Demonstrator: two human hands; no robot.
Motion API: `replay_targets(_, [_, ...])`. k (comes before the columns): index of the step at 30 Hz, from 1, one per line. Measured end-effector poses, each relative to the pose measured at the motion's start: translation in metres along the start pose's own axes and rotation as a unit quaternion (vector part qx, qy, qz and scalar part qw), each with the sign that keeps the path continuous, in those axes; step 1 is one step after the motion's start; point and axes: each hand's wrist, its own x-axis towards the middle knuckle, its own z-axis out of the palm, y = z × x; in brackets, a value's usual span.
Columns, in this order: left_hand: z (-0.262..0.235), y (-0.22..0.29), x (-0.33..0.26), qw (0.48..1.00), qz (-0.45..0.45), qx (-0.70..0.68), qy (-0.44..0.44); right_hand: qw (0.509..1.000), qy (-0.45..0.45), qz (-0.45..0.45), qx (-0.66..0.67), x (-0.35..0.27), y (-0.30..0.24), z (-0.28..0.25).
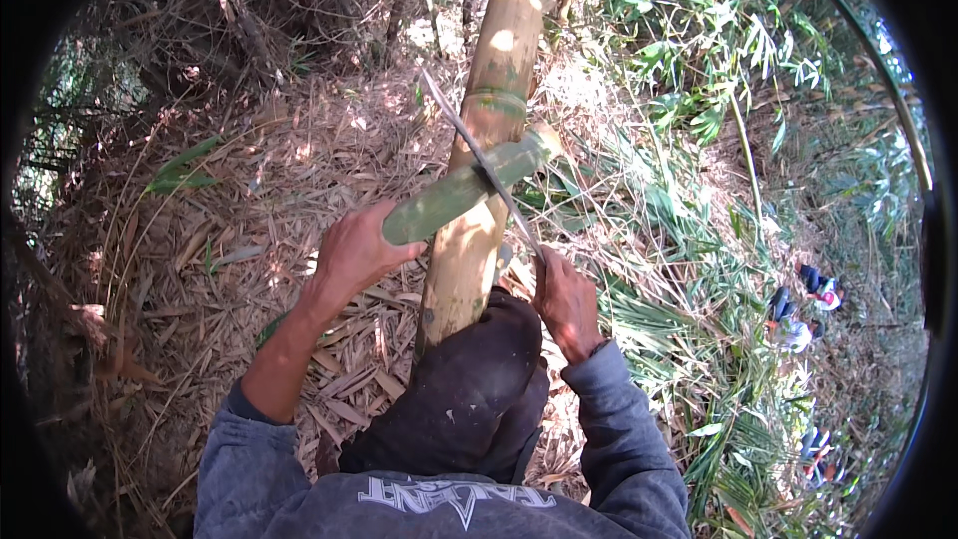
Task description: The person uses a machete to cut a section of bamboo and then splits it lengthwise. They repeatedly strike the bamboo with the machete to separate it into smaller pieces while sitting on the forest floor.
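Note:
A thick tan bamboo pole [502,50] slopes from the far middle down to my knee. Across it lies a piece of green bamboo [444,202], its near-left end gripped by my left hand [356,252], thumb on the near side. My right hand [568,302] is closed round the handle of a long-bladed knife [507,198]. The blade runs up and to the left, crossing the green piece toward its far right end and touching or lying just over it. Most of the handle is hidden in my fingers.
Dry bamboo leaves [235,240] cover the ground on the left, and green leafy stalks [689,110] crowd the right. A dense brush heap [249,20] rises at the far left. Several people [798,329] are small and blurred at the far right.

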Motion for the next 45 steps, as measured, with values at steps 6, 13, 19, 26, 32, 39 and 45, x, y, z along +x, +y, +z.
replay_targets(6, [0.001, 0.001, -0.005, 1.0, -0.002, 0.01, 0.01, 0.991, 0.038, -0.04, 0.123, -0.011, -0.03, -0.014])
replay_targets(13, [0.004, -0.002, -0.009, 0.999, 0.024, -0.012, 0.033, 0.98, 0.129, -0.141, 0.062, -0.008, -0.035, -0.006])
replay_targets(19, [0.003, 0.001, -0.002, 1.0, 0.006, 0.006, -0.001, 1.0, 0.007, -0.018, -0.01, -0.002, -0.016, 0.002])
replay_targets(26, [0.005, -0.001, -0.007, 1.0, 0.012, -0.022, 0.009, 0.99, 0.07, -0.103, 0.069, -0.014, -0.034, -0.015])
replay_targets(32, [0.009, -0.007, -0.008, 1.0, -0.002, -0.014, -0.004, 0.997, -0.013, 0.01, 0.075, -0.011, -0.017, 0.0])
replay_targets(39, [0.015, -0.019, 0.001, 0.998, 0.035, -0.058, 0.019, 0.931, -0.013, 0.099, 0.35, -0.004, -0.024, -0.024])
replay_targets(45, [0.014, -0.02, 0.001, 0.998, 0.029, -0.058, 0.002, 0.919, 0.029, 0.123, 0.372, -0.003, -0.025, -0.019])
